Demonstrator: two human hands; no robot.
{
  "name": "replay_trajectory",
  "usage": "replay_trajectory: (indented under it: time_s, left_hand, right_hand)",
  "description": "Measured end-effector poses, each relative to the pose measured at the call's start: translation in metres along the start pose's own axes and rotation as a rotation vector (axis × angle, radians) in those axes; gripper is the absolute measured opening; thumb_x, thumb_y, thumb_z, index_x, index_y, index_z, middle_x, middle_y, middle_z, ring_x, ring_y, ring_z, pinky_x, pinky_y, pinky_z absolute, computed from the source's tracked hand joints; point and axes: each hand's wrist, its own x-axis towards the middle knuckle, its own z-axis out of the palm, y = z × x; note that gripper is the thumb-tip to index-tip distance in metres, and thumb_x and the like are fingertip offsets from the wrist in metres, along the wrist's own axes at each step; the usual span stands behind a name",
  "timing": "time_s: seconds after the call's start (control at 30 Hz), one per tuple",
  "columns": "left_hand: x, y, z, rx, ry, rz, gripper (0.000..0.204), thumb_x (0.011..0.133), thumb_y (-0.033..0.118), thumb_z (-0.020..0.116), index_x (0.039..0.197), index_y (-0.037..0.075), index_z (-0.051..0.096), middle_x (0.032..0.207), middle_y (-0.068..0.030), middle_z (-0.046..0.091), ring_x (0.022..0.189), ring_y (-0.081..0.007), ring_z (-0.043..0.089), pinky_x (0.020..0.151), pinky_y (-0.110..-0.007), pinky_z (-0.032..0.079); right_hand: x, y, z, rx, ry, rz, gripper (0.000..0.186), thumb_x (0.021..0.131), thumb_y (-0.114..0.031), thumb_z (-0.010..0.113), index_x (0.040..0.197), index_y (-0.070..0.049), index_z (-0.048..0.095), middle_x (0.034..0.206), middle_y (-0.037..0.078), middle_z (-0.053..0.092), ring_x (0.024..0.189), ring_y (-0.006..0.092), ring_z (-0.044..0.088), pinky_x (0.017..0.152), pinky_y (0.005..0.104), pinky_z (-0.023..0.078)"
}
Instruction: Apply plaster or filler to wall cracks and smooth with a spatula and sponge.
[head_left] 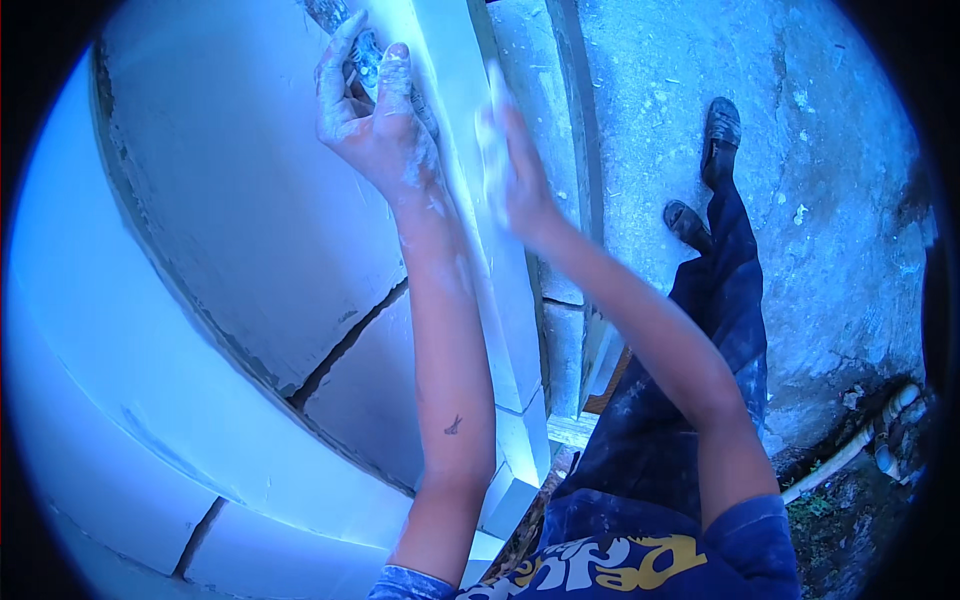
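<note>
My left hand [385, 125], dusted with white powder, is at the top, beside a pale edge strip [455, 90]. Its fingers curl around a crumpled, shiny, clear-looking thing [367, 60], whose kind I cannot make out. Across the strip, my right hand [515, 165] is whitened too and smeared by motion. Its fingers stretch out straight, and nothing shows in them. That palm faces the strip's right side; whether it touches is not plain. Left of the strip lie large smooth pale panels [240, 170], with a dark gap between two of them.
A curved pale ledge [270, 440] sweeps along the lower left. Rough, spotted concrete [650, 130] spreads on the right, where my sandalled feet [722, 125] stand. White pipes [890, 430] lie at the lower right beside dark soil with some green plants.
</note>
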Motion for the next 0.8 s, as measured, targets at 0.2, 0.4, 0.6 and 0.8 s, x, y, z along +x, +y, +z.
replay_trajectory:
  time_s: [0.2,0.4,0.6,0.8]
  left_hand:
    - [0.003,-0.011,-0.006,0.06,-0.023,0.031,0.035,0.085,-0.004,0.068,0.12,0.0,0.07,0.111,-0.0088,0.068,0.102,-0.017,0.063,0.093,-0.03,0.05]
    - [0.004,-0.014,-0.009,0.107,-0.046,0.068,0.036,0.086,-0.003,0.068,0.121,0.0,0.069,0.114,-0.0085,0.064,0.103,-0.0161,0.062,0.093,-0.03,0.049]
    - [0.002,-0.015,-0.01,0.182,-0.055,0.079,0.037,0.089,0.0,0.069,0.125,0.0,0.066,0.118,-0.0107,0.067,0.108,-0.0181,0.063,0.1,-0.033,0.047]
    - [0.001,-0.014,-0.01,0.2,-0.056,0.081,0.037,0.089,0.0,0.069,0.126,0.0,0.066,0.118,-0.0106,0.067,0.108,-0.0183,0.063,0.1,-0.033,0.048]
  right_hand:
    - [0.012,-0.023,-0.009,-0.007,-0.122,-0.085,0.07,0.104,-0.023,0.051,0.159,0.005,0.019,0.157,0.031,0.033,0.145,0.0452,0.036,0.12,0.0462,0.027]
    - [-0.006,-0.042,-0.022,-0.046,-0.035,-0.015,0.061,0.1,-0.022,0.06,0.154,0.0,0.041,0.143,0.024,0.047,0.132,0.0363,0.049,0.113,0.0415,0.037]
    - [0.027,-0.037,-0.024,-0.154,0.076,0.076,0.054,0.09,-0.019,0.075,0.139,-0.003,0.06,0.126,0.018,0.056,0.119,0.0313,0.056,0.107,0.0381,0.042]
    - [0.035,-0.023,-0.011,0.154,0.127,0.106,0.063,0.096,-0.023,0.065,0.149,0.004,0.043,0.154,0.029,0.039,0.143,0.0421,0.041,0.119,0.0458,0.031]
